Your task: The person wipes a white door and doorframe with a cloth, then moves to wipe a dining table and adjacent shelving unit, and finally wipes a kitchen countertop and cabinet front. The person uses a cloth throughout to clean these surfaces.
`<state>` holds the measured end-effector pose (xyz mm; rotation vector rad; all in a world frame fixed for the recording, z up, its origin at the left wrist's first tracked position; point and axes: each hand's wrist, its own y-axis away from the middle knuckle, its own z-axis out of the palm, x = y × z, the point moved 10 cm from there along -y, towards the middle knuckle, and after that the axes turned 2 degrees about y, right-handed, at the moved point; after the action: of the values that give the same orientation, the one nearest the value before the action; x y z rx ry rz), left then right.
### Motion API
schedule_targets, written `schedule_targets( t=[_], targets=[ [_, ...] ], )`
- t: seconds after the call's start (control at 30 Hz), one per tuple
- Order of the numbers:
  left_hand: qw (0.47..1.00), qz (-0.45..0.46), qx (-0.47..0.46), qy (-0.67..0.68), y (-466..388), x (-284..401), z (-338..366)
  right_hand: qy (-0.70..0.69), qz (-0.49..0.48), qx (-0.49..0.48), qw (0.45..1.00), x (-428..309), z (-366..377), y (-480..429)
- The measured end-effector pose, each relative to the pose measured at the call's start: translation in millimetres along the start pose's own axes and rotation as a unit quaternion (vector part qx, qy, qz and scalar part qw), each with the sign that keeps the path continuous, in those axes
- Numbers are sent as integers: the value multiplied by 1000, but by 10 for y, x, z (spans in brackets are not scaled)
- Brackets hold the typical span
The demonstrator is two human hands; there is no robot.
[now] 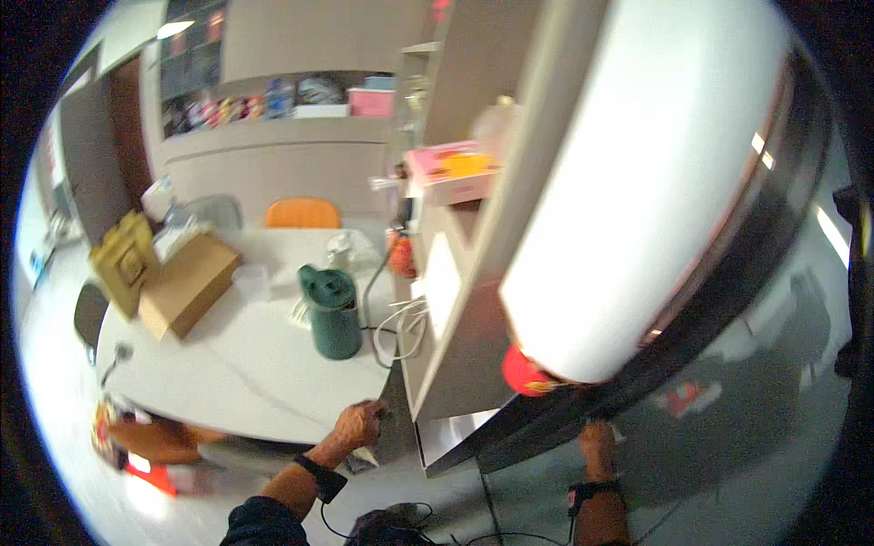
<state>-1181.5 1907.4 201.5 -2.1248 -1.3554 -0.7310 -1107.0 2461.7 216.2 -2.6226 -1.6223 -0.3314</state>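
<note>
My left hand [360, 424] is beside the near right edge of a white table [273, 389], with its fingers curled; whether it holds anything is unclear. On that table stands a dark green jug [333, 317] with a lid and handle. My right hand [597, 440] is lower right, in front of the dark base of a large white glossy panel [635, 191]; its fingers are blurred and their hold cannot be made out. A red round object [526, 372] sits at the panel's lower corner. Both wrists wear black straps with cables.
A cardboard box [188, 286] and an olive paper bag [126, 263] are at the table's left. White cables [410, 331] lie by a shelf unit [464, 341] holding a pink box [454, 170]. An orange chair [302, 213] stands behind the table; a brown chair [160, 440] is nearer.
</note>
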Motion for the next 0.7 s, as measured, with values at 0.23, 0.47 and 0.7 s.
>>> schedule_targets(
  t=[0.23, 0.47, 0.7],
  targets=[
    [961, 87, 243, 97, 239, 1497, -1530, -9, -33, -3, 999, 51, -27, 22],
    [952, 179, 232, 89, 128, 2304, -2060, -29, 40, 21, 999, 69, -306, 243],
    [942, 224, 217, 123, -80, 2472, -2024, -123, 93, 56, 986, 79, -503, 481]
  ],
)
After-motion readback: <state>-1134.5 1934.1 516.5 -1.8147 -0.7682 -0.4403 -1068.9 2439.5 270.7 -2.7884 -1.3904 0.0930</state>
